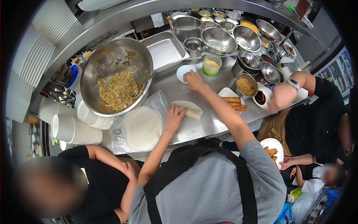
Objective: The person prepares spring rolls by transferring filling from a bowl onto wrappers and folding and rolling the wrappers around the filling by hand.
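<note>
My left hand [174, 118] lies over a partly rolled spring roll [193, 113] on the steel counter, its curled fingers holding the rolled edge down. A pale flap of the wrapper [185, 104] spreads beyond the roll. At a small white bowl [182, 71], my right hand [194, 80] reaches down with its fingers bunched at the rim; the fingertips and anything between them are hidden. Left of my left hand, a stack of round wrappers [143, 128] rests on a plastic bag [160, 102]. Beyond it stands a large steel bowl [89, 86] with shredded filling [118, 91].
Fried rolls [234, 103] lie on a white dish to the right. A green-based tub [211, 67] and several metal bowls [219, 39] stand behind. Stacked paper tubs [80, 130] are at left. Co-workers stand on both sides; one holds a plate [273, 145] of fried food.
</note>
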Action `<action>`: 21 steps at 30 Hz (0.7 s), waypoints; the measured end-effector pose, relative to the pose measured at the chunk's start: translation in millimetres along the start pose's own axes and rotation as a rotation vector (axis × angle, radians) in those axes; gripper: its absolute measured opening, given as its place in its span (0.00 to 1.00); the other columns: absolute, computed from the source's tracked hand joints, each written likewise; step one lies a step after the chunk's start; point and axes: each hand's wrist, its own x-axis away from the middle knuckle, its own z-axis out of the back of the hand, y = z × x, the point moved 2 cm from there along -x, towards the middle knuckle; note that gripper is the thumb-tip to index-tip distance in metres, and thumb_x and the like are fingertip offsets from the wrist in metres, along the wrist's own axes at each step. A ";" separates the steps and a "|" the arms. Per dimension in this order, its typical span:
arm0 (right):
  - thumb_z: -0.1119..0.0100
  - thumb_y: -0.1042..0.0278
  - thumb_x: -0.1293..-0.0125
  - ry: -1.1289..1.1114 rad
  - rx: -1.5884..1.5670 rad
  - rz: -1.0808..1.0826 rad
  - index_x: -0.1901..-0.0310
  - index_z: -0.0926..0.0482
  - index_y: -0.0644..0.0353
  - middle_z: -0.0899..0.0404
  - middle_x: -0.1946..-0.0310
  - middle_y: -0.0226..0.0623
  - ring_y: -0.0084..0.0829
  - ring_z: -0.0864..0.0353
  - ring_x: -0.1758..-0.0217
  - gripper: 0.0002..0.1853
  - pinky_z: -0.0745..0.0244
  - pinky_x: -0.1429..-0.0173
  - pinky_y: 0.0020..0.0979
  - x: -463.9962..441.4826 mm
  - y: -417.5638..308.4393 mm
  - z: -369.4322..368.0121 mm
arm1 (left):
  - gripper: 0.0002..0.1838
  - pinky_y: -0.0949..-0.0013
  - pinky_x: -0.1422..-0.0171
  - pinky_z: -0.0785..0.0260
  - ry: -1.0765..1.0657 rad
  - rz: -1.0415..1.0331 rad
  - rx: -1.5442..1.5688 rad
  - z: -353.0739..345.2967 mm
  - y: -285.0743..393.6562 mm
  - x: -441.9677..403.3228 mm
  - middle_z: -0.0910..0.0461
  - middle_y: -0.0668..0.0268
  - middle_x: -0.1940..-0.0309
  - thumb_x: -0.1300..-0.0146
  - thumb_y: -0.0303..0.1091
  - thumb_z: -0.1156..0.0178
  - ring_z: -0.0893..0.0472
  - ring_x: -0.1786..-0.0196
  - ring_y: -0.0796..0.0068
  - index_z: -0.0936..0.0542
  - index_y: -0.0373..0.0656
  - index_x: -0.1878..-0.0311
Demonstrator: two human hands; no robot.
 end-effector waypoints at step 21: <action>0.48 0.70 0.42 -0.348 0.091 0.427 0.56 0.20 0.52 0.22 0.56 0.31 0.34 0.31 0.46 0.13 0.38 0.45 0.38 58.4 -24.8 4.7 | 0.18 0.58 0.35 0.38 -0.050 0.048 0.069 0.2 -4.0 -5.1 0.28 0.60 0.49 0.45 0.30 0.40 0.33 0.38 0.54 0.27 0.42 0.50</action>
